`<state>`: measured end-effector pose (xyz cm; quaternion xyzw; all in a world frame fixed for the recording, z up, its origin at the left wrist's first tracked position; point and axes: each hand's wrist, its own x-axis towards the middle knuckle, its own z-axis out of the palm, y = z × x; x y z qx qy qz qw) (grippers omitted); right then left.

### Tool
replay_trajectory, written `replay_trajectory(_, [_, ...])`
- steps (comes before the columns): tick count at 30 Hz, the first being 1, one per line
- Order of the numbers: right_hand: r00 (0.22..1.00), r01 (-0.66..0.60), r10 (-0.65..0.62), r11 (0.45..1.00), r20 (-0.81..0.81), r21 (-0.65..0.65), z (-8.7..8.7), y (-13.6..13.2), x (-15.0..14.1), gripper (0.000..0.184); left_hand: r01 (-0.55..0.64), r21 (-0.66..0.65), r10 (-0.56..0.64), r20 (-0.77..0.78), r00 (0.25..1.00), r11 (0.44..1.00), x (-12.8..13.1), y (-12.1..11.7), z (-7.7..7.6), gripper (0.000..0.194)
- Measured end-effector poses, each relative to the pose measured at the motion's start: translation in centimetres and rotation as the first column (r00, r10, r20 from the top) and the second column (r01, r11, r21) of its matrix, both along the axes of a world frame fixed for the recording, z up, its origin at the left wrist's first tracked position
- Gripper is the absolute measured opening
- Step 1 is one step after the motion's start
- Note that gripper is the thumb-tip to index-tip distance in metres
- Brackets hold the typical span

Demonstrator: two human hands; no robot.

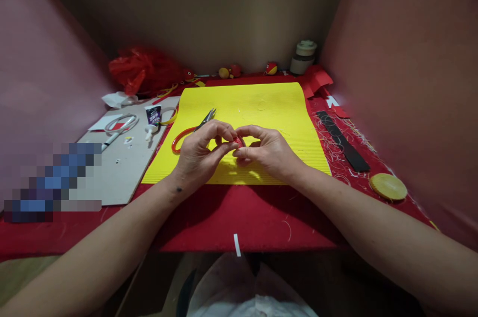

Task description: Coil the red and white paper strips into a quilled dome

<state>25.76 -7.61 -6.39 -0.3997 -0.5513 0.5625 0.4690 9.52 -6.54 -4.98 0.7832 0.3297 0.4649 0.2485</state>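
Between my two hands is a small red round piece [239, 143], perhaps a coil of rolled paper strip, mostly covered by fingers. My left hand [203, 147] pinches its left side with thumb and forefinger. On the other side, the thumb and fingers of my right hand [263, 147] close on the same piece. Both hands hover over a ridged yellow sheet [261, 108]. Scissors with orange handles [183, 139] lie on that sheet, partly hidden behind my left hand.
Left, a grey board [112, 177] carries a glue tube [152, 120] and a coiled pale strip [121, 124]. Right are a black strip [343, 142], loose thread-like scraps and a yellow disc [388, 186]. Behind stand a red plastic bag [145, 68], small red-yellow figures [271, 68] and a lidded jar [303, 57].
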Motion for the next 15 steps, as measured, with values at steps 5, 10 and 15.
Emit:
replay_trajectory(5, [1.000,-0.007,0.006,1.000,-0.021,-0.020,-0.24,0.13,-0.05,0.029,-0.055,0.083,0.059,-0.050,0.997,0.995,0.04,-0.54,-0.27,0.008])
replay_trajectory(10, [0.997,-0.018,0.014,0.999,-0.080,-0.050,-0.32,0.16,-0.21,0.034,-0.075,0.185,0.096,-0.108,0.989,0.980,-0.06,-0.41,-0.56,0.008])
replay_trajectory(15, [0.995,-0.035,0.023,0.992,-0.097,-0.118,-0.11,0.09,-0.24,0.024,-0.008,0.415,0.130,-0.266,0.955,0.910,-0.17,-0.07,-0.68,0.011])
